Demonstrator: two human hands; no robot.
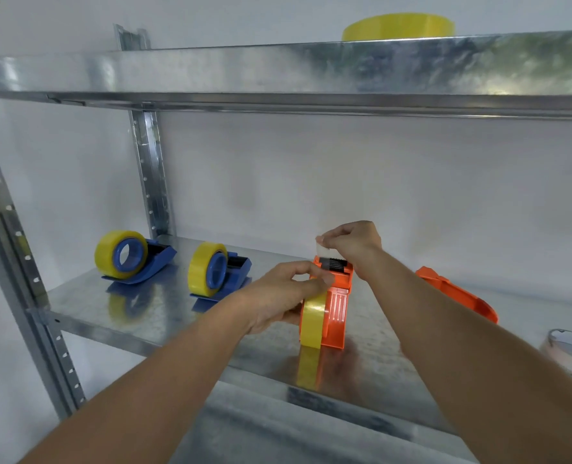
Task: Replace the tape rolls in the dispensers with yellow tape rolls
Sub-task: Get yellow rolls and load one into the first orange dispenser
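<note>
On the shelf (177, 316), the left hand (283, 296) grips the orange dispenser (336, 306), partly hiding its yellow roll (312, 318). Above the dispenser's cutter, the right hand (350, 241) pinches the tape end (323, 251).

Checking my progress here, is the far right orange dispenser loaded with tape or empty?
It looks empty: the orange dispenser behind the right forearm shows no yellow roll, though that forearm hides part of it.

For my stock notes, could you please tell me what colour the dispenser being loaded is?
Orange: the dispenser is seen in the head view, the only one.
</note>
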